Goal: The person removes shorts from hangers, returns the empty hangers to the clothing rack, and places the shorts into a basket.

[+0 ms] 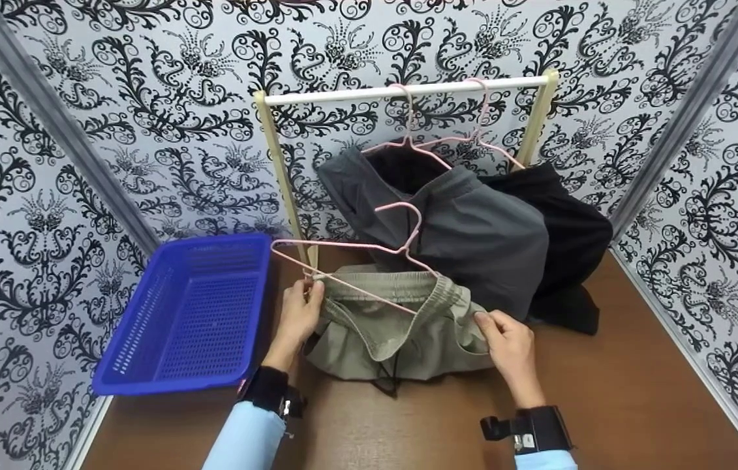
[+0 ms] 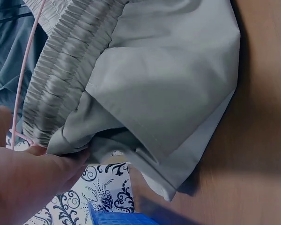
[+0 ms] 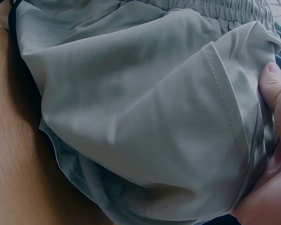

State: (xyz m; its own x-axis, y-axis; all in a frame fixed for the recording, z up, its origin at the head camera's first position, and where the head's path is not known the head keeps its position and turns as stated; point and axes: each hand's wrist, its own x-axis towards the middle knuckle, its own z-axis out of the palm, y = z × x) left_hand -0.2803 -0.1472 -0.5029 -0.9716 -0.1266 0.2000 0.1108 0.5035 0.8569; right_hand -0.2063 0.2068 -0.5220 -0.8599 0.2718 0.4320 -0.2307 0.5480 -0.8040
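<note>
Looking at olive shorts (image 1: pixel 421 359), low over the middle of the counter (image 1: pixel 610 398), right of the blue basket (image 1: pixel 173 386), on the near side of the hung grey garment (image 1: pixel 492 228). Likely light, limp and soft; probably neither slippery nor fragile, but liable to fold in where unsupported. Best held by the gathered waistband (image 1: pixel 385 284), elastic by the look of it, so should stretch. Likely stiffer: the thin pink hanger (image 1: pixel 342 244), with right end inside the waistband, left end outside and above, hook (image 1: pixel 408 212) off the white rail (image 1: pixel 342 96).

Pinching the waistband's left end with left hand (image 1: pixel 300 310), thumb to fingers, hardly open; cannot tell if touching the hanger too. Gripping side cloth just below the waistband with right hand (image 1: pixel 509 343), thumb on the outer face, fingers partly hidden. Cannot tell how firmly.
</note>
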